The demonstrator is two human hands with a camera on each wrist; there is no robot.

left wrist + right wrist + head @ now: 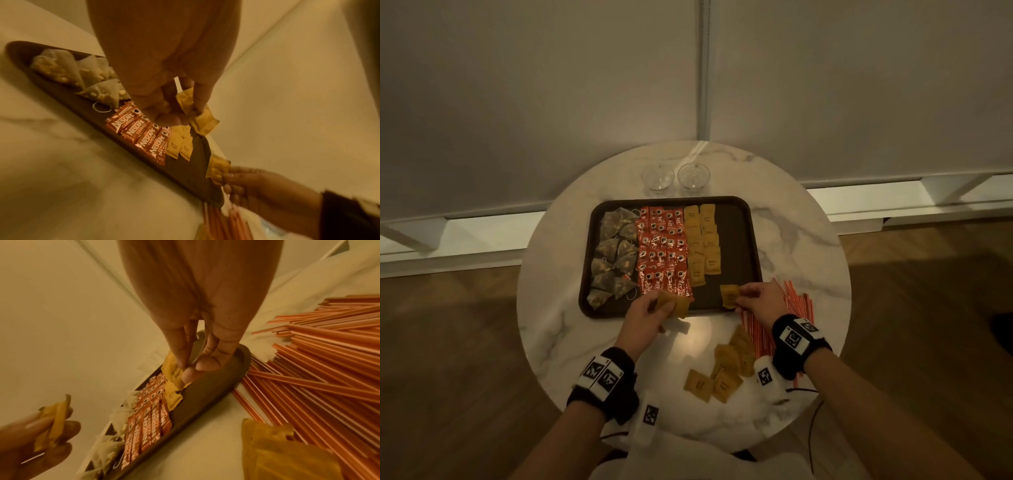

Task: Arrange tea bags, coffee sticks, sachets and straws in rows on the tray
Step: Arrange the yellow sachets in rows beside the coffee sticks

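Observation:
A dark tray [743, 236] on a round marble table holds pyramid tea bags [614, 253] at left, red coffee sticks [662, 246] in the middle and two columns of yellow sachets [703, 243]. My left hand [650, 308] grips a few yellow sachets [197, 116] over the tray's near edge. Over the near right part of the tray, my right hand [755, 299] pinches one yellow sachet [730, 295] by its edge. Orange straws [791, 308] lie loose on the table right of the tray. More yellow sachets [722, 370] lie near the table's front.
Two clear glasses [674, 176] stand behind the tray. The tray's right strip [736, 219] is bare. The marble table [801, 240] stands against a pale wall over a wooden floor. Wrist bands with markers sit on both arms.

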